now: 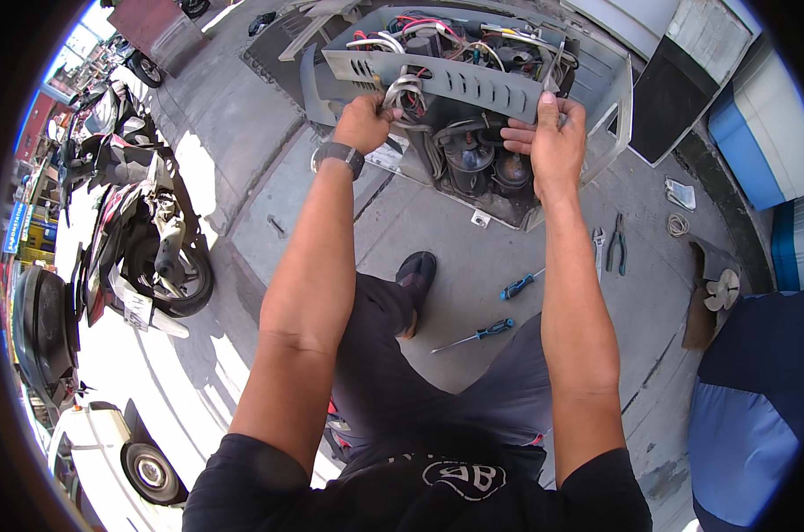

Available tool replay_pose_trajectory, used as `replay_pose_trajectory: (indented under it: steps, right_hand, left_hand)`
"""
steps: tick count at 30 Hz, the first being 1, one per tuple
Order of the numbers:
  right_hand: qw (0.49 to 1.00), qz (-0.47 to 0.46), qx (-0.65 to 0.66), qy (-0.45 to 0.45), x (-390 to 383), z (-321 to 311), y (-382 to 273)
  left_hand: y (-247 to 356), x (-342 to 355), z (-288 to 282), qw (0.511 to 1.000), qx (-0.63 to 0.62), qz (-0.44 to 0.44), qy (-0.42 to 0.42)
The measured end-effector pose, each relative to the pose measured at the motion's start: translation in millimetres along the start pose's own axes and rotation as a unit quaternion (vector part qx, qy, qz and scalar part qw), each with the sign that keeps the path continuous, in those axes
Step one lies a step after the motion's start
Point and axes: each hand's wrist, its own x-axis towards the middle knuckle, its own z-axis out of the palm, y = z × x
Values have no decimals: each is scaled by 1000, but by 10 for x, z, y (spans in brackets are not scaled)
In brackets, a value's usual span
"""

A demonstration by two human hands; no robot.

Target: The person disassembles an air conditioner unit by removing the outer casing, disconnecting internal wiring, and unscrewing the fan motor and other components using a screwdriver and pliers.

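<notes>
A grey louvred metal panel (455, 82) lies tilted across the front of an opened metal machine casing (604, 133). My right hand (557, 146) grips the panel's right end, with the thumb on its face and the other fingers below. Beside the panel's left end my left hand (364, 126) is closed, its fingertips against a looped bundle of grey cables (405, 96). What those fingers pinch, if anything, is hidden. Red, white and dark wires (428, 34) fill the casing behind the panel. Under it stand a black compressor (469, 161) and a second rounded dark part (512, 168).
Two blue-handled screwdrivers (494, 329), pliers (616, 244) and a wrench (599, 250) lie on the concrete near my right forearm. Farther right are a coil of cord (677, 224) and a fan-like part (723, 290). A person in blue (748, 426) is at lower right; motorcycles (145, 253) stand left.
</notes>
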Motion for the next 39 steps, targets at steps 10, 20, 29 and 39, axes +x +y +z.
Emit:
replay_pose_trajectory:
  steps: [10,20,29,39]
  right_hand:
    - [999,4,30,-28,-68,-7,114]
    - [997,-33,-11,-66,-128,-160,240]
    - [998,-28,-35,-48,-136,-191,502]
    - [998,-54,-42,-15,-205,-187,748]
  left_hand:
    - [-188,-45,82,998,-45,23,-32]
    - [14,-88,-12,997,14,70,-38]
    - [-222,-45,98,994,-44,88,-47]
    - [-91,-27,-18,978,-149,54,-134]
